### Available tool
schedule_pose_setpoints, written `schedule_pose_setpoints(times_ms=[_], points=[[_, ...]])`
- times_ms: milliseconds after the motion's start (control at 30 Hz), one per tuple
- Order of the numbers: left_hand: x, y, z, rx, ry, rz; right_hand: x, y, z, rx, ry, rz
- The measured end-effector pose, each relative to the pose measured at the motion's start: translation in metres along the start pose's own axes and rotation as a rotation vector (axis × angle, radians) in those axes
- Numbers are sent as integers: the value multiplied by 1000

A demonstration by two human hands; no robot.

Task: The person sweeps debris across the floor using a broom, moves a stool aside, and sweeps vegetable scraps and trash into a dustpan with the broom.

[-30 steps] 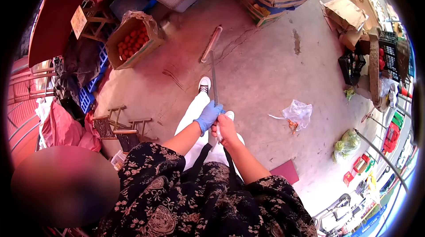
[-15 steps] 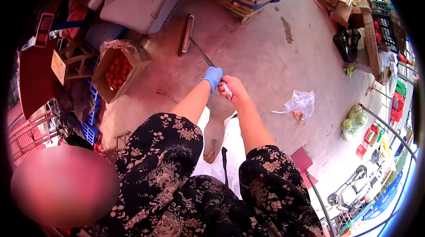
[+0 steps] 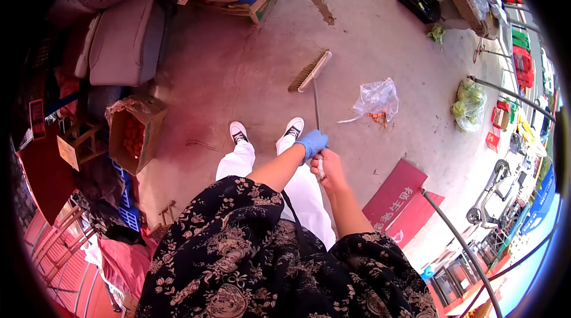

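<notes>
A long-handled broom (image 3: 314, 72) reaches out ahead of my feet, its bristle head on or just over the concrete floor. My left hand (image 3: 313, 143), in a blue glove, is closed around the handle. Just behind it my bare right hand (image 3: 328, 167) grips the handle's near end, where something whitish shows under the fingers. To the right of the broom head lies a crumpled clear plastic bag (image 3: 377, 99). Small orange-brown scraps (image 3: 377, 118) are scattered at the bag's lower edge, apart from the bristles.
A cardboard box (image 3: 152, 131) of small red-orange produce stands at left, near a grey padded seat (image 3: 126, 38). Bagged round orange produce fills a crate (image 3: 253, 4) at top. A red sign (image 3: 395, 196) lies at lower right; bagged greens (image 3: 470, 106) sit farther right.
The broom head has swung from the left over to the right, nearer the plastic bag. My view has shifted, and both shoes now show. Both hands keep hold of the handle.
</notes>
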State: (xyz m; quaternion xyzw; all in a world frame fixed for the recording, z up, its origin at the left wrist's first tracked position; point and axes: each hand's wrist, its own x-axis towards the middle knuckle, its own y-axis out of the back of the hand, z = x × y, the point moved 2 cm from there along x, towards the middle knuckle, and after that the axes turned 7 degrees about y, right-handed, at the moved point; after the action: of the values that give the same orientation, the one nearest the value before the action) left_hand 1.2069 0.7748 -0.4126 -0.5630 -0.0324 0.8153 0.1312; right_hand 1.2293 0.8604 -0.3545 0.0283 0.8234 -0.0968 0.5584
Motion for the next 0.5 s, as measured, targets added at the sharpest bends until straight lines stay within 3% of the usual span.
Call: schedule_pose_setpoints(times_ms=[67, 167, 300, 367, 433, 500], points=[[-1, -20, 2, -106, 1, -57, -11, 14, -7, -7, 62, -5], [1, -44, -23, -238, -39, 8, -36, 28, -17, -44, -34, -151], [-70, -39, -27, -122, -172, 192, -46, 36, -9, -10, -325, -485], [-54, -21, -67, -203, -113, 292, -46, 15, -12, 5, -417, -558], [-62, 3, -59, -484, -78, 348, -17, -9, 4, 72, -517, -560], [-52, 42, -53, -733, 62, 187, 27, -39, 16, 217, -536, -624]])
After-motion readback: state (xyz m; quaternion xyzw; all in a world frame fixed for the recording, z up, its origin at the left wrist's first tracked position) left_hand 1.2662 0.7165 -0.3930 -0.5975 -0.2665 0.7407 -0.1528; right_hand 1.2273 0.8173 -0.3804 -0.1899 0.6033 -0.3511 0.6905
